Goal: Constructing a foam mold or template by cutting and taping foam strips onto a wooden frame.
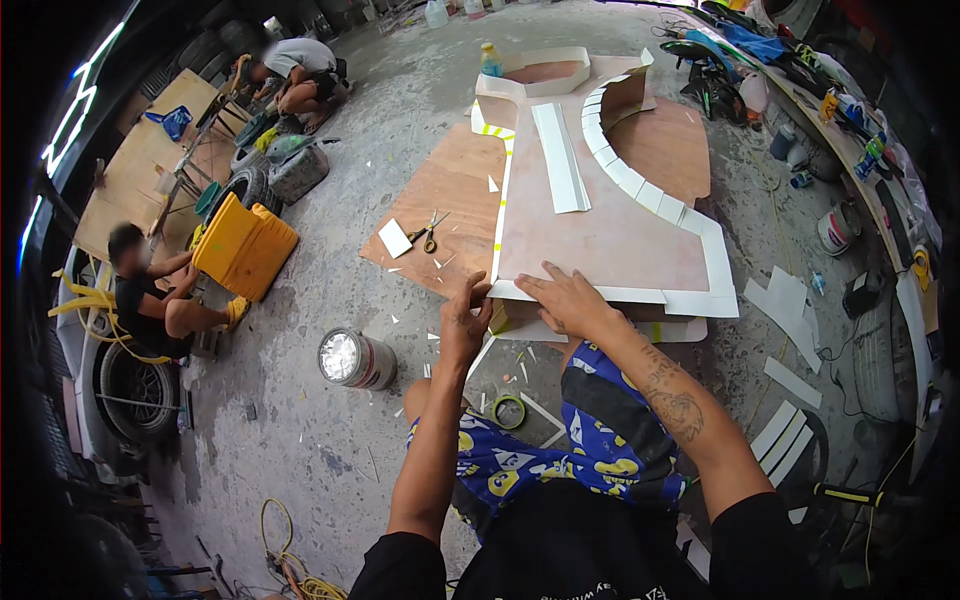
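A wooden form [570, 243] with a curved cutout lies before me, its edges lined with white card strips [610, 292]. At its near left corner my left hand [465, 320] is closed with bent fingers. What these fingers grip, if anything, is hidden. My right hand [562, 300] lies beside it, fingers spread over the strip along the near edge, pressing on the top. A loose folded white strip [562, 160] rests on the form. Black-handled scissors [430, 236] and a white card piece [394, 238] lie on the plywood sheet [450, 190] to the left.
A paint can [360, 360] and a roll of green tape [509, 411] stand near my legs. White offcuts [783, 440] lie on the floor at right. A bottle [491, 60] stands at the form's far end. Two people work at left, one by a yellow plastic part [245, 247].
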Demonstrator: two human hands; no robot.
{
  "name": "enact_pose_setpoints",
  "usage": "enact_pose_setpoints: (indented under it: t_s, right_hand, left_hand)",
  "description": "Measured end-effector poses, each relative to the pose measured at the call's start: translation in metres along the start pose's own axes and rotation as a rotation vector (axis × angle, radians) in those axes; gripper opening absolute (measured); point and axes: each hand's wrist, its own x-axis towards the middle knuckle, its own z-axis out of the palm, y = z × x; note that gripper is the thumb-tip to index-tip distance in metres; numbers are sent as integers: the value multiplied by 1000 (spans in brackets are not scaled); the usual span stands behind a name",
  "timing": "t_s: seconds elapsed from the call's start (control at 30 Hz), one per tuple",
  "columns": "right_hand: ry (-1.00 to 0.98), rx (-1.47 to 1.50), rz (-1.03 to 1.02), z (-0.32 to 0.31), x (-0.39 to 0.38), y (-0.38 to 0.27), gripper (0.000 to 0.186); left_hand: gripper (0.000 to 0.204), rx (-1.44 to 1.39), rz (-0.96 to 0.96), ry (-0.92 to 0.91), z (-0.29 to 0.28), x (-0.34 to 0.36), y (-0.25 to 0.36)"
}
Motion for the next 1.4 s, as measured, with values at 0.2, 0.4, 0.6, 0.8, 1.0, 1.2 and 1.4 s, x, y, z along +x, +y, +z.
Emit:
enact_pose_setpoints:
  t_s: [0.2,0.4,0.6,0.8,1.0,1.2,1.4]
  right_hand:
    - [-4,-1,6,0,3,-2,65]
    - [-76,77,37,-9,2,-5,66]
    - [98,14,5,-12,-3,-12,62]
    - [-123,1126,510,-34,-6,-64,49]
    - [121,2189,745,41,31,-79,50]
    - [284,2227,709,61,42,-80,30]
    - [325,2223,745,59,43,-89,22]
  left_hand:
    - [46,35,-5,-39,-3,1,-3]
    - [50,31,-38,-40,-4,-2,-3]
    - [51,21,-22,-41,-8,-5,-7]
    - [52,-42,-112,-36,-16,-10,-8]
    - [52,-9,-76,-66,-19,-4,9]
    - [50,60,-98,-19,-37,-15,6]
    - [42,94,-285,54,-59,-57,-33]
